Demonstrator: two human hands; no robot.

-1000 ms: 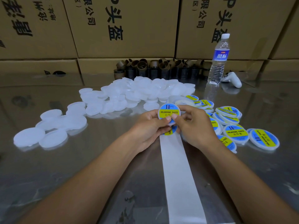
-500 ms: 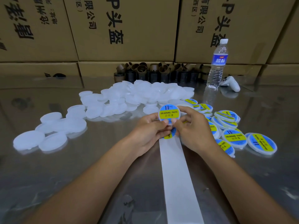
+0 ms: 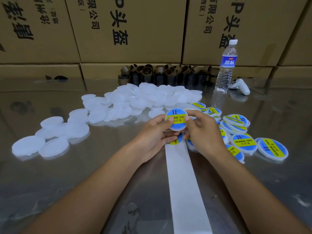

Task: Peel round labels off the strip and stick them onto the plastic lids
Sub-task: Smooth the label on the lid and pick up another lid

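Sticking step: left hand (image 3: 152, 134) and right hand (image 3: 205, 132) fingers pinch labelled lid (image 3: 178, 119), thumbs on top. Next, likely: set lid aside, peel next label (image 3: 177, 142) off strip (image 3: 184, 183).

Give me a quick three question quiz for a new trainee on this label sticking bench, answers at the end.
1. True or false: the left hand and the right hand both hold the round white plastic lid with the blue and yellow label.
2. Multiple choice: on which side of the long white backing strip do the finished labelled lids lie? A) the person's left, B) the person's right, C) on top of the strip.
3. Fill in the blank: the English words on the finished labelled lids read SOLDERING ____.

Key: 1 true; 2 B; 3 PASTE.
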